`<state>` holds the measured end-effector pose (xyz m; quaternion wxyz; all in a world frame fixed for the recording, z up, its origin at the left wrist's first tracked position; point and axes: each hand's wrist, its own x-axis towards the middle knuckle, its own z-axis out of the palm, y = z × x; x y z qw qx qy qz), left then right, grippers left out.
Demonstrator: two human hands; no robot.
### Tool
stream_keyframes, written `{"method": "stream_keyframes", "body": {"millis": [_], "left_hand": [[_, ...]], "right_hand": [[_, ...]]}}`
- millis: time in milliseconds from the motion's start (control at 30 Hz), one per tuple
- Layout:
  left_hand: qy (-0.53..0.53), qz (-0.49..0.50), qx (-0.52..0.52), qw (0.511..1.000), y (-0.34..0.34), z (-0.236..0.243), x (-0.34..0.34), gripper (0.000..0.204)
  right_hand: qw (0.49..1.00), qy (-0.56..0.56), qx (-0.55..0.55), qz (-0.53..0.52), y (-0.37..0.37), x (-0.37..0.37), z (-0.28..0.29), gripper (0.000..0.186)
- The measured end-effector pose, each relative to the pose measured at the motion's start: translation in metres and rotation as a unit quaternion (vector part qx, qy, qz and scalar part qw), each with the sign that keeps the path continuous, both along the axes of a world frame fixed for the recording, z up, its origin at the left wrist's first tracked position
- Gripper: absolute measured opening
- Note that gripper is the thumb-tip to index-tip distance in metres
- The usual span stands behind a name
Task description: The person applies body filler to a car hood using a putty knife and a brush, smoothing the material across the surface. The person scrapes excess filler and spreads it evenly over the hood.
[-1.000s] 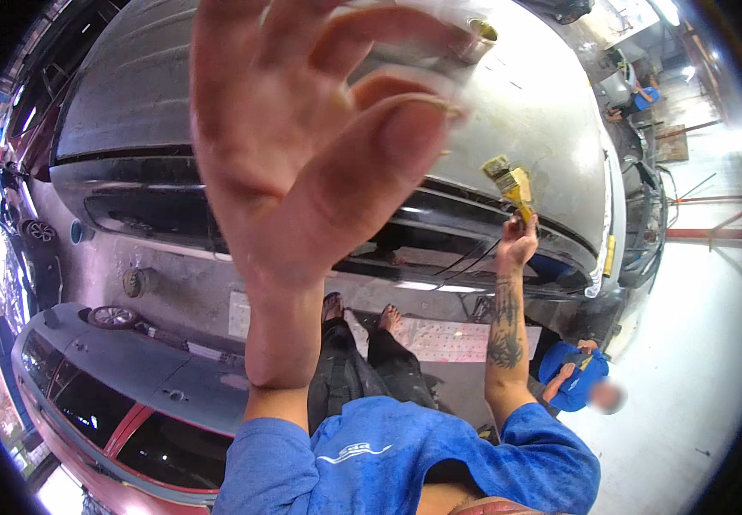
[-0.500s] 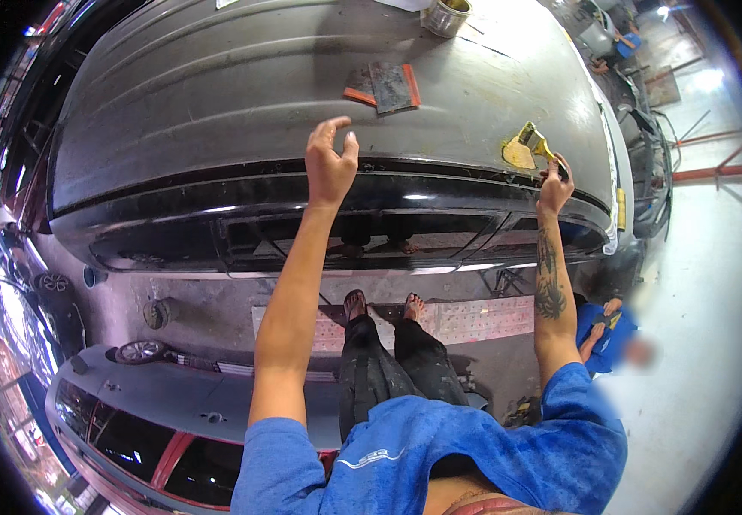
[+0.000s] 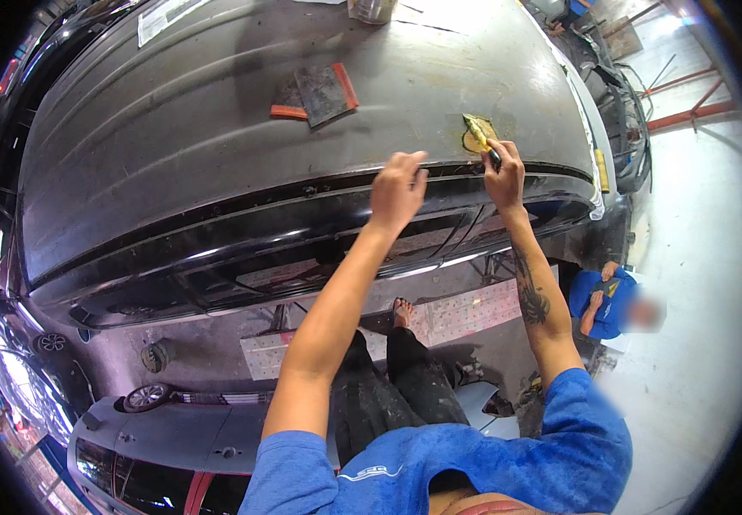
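Observation:
My right hand [image 3: 503,178] grips the dark handle of a putty knife [image 3: 475,131], whose blade is coated in yellow paste. The blade is over a yellowish filler patch [image 3: 491,130] near the edge of a grey van roof [image 3: 216,120]; whether it presses on the patch I cannot tell. My left hand [image 3: 398,190] hovers by the roof's near edge with nothing in it, fingers loosely bent and thumb apart. Left of it on the roof lie two flat dark spreaders, the upper one [image 3: 324,93] overlapping the lower one [image 3: 288,110], each with an orange-red edge.
A metal can [image 3: 372,9] stands at the roof's far side, with paper [image 3: 165,19] to its left. Underfoot is a speckled plank [image 3: 457,316]. Behind me is a grey car [image 3: 190,429]. A co-worker in blue [image 3: 598,300] is at the right.
My left hand has moved right, closer to the right hand. The putty knife's blade has turned over the patch. The whole view has shifted, so the roof and spreaders appear farther left.

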<state>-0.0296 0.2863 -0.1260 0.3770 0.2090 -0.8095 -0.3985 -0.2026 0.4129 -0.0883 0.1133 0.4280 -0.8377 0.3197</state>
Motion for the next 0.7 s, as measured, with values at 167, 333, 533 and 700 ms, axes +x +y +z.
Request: {"method": "stream_keyframes", "body": {"millis": [167, 333, 533, 700], "left_hand": [[-0.022, -0.044, 0.007, 0.999, 0.027, 0.000, -0.102, 0.031], [0.108, -0.012, 0.035, 0.993, 0.021, -0.006, -0.150, 0.015], [0.027, -0.089, 0.249, 0.964, 0.012, -0.032, -0.188, 0.011], [-0.023, -0.125, 0.087, 0.988, 0.005, -0.010, -0.177, 0.011]], "right_hand": [[0.999, 0.002, 0.011, 0.047, -0.005, -0.015, 0.017, 0.028], [0.969, -0.211, -0.127, 0.035, 0.034, -0.023, 0.022, 0.030], [0.898, -0.331, -0.255, -0.141, 0.176, 0.011, -0.061, 0.018], [0.825, -0.464, -0.093, -0.309, 0.318, 0.082, -0.156, 0.023]]}}
